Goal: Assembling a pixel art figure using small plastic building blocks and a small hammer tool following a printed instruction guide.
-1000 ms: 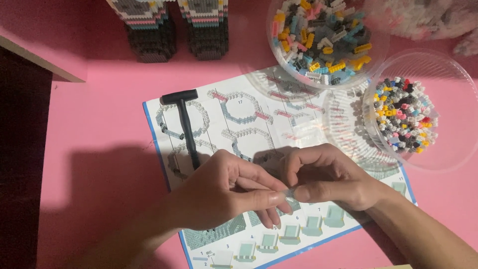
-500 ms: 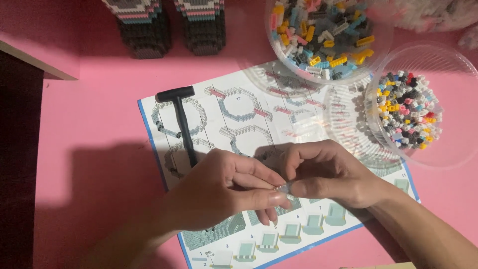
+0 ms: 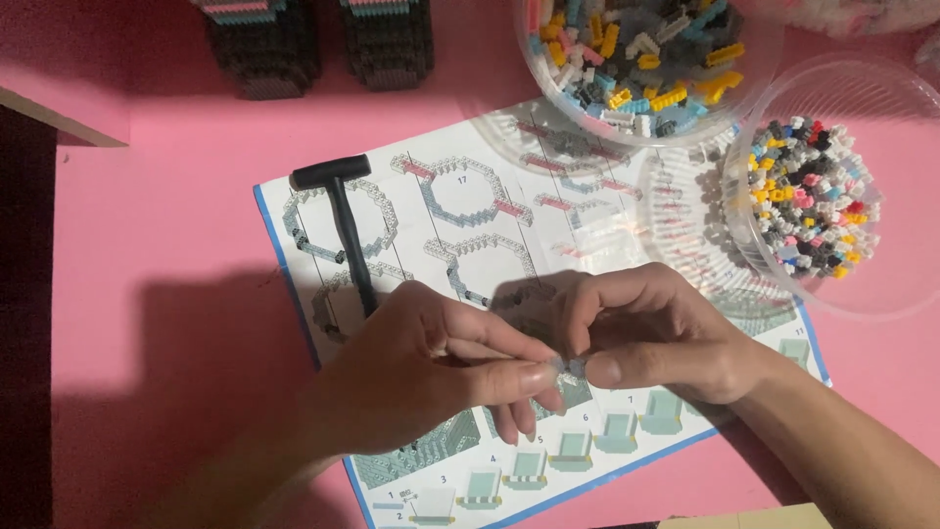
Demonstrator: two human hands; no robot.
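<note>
Both hands meet over the lower middle of the instruction sheet (image 3: pixel 470 196), a blue-edged page of printed building steps lying on the pink tabletop (image 3: pixel 166 245). The left hand (image 3: pixel 431 377) comes in from the sheet's lower left edge and the right hand (image 3: pixel 651 338) from its lower right, and their fingertips touch above the row of small pale-green step drawings. Between them sits a tiny pale brick piece (image 3: pixel 568 367), mostly hidden by the fingers. The left grip is closed to a pinch, thumb and forefinger pressed onto the piece; the right grip is likewise nearly closed, thumb and bent fingers nipping the same piece from the other side. How many bricks make up the piece cannot be told.

A small black hammer-shaped tool (image 3: pixel 343 220) lies on the upper left part of the sheet, its head near the sheet's top left corner and its handle running down towards the left hand. A clear round tub of mixed bricks (image 3: pixel 646 59) overlaps the sheet's top edge. A second clear bowl of smaller coloured bricks (image 3: pixel 808 196) stands at the sheet's right edge. Two dark stacked brick builds (image 3: pixel 323 39) stand well above the sheet, at the far side of the tabletop.
</note>
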